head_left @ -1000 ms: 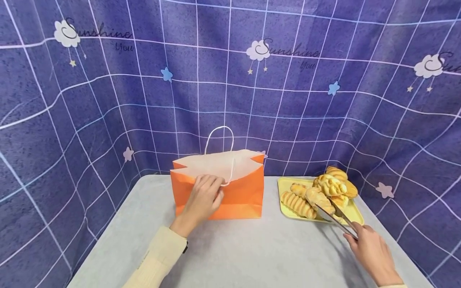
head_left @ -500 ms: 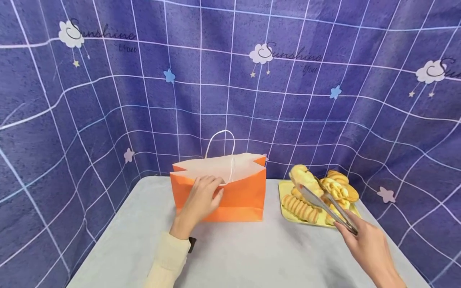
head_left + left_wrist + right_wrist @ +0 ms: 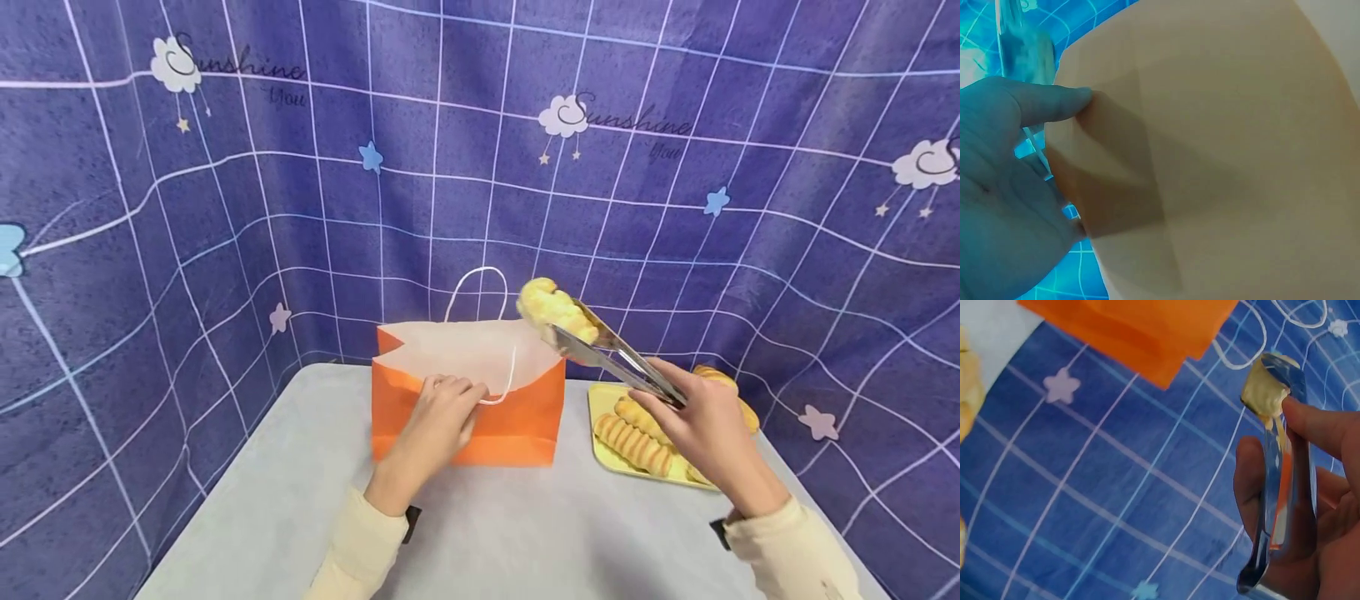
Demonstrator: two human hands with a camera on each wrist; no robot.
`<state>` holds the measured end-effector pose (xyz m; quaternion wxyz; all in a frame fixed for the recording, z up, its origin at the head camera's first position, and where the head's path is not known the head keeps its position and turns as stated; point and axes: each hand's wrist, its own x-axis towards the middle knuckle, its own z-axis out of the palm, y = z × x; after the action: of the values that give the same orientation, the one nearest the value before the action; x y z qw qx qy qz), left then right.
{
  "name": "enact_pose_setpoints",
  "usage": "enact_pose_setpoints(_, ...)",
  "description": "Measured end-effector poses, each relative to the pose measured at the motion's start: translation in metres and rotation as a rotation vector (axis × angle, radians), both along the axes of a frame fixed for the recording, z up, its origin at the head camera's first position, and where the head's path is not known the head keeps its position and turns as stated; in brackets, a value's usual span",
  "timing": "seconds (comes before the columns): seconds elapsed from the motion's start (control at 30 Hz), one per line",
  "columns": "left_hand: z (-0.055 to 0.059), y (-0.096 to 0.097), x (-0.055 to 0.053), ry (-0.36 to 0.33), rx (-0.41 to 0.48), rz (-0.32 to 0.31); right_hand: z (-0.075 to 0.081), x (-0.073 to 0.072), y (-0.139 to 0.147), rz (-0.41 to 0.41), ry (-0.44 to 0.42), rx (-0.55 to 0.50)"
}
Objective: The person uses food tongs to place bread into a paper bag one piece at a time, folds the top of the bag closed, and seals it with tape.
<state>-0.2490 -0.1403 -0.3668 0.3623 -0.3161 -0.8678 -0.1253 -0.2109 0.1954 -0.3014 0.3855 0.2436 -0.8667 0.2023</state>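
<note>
My left hand (image 3: pixel 438 421) pinches the front rim of an orange paper bag (image 3: pixel 487 450), which stands upright with its mouth open. The left wrist view shows the thumb (image 3: pixel 1054 103) against the pale paper at the rim. In my right hand (image 3: pixel 705 425) is a pair of metal tongs (image 3: pixel 596 358). Their tips clamp a golden bread roll (image 3: pixel 551 308) raised above the bag's right end. The right wrist view has the tongs seen along their length, the bread (image 3: pixel 1263 394) between their ends. The bag's bottom inside is hidden.
A yellow tray (image 3: pixel 600 402) with several breads (image 3: pixel 636 443) lies to the right, partly hidden by my right forearm. White cord handles (image 3: pixel 480 271) rise from the bag. A blue patterned cloth (image 3: pixel 450 208) hangs behind the grey table (image 3: pixel 525 533).
The tongs have lifted the bread off the tray and carried it left and up to the bag. My left hand has kept its hold on the rim.
</note>
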Motion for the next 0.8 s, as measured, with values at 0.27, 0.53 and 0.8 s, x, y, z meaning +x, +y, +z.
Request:
enact_pose_setpoints(0.27, -0.003, 0.007, 0.004, -0.002, -0.013, 0.006, 0.021, -0.035, -0.035, 0.151, -0.212, 0.140)
enact_pose_setpoints(0.53, 0.006, 0.018, 0.014, 0.019, -0.036, -0.014, 0.026, -0.048, -0.049, 0.197, -0.259, 0.238)
enact_pose_setpoints(0.8, 0.006, 0.002, 0.020, -0.011, 0.016, -0.005, 0.018, -0.041, -0.061, 0.171, -0.314, 0.303)
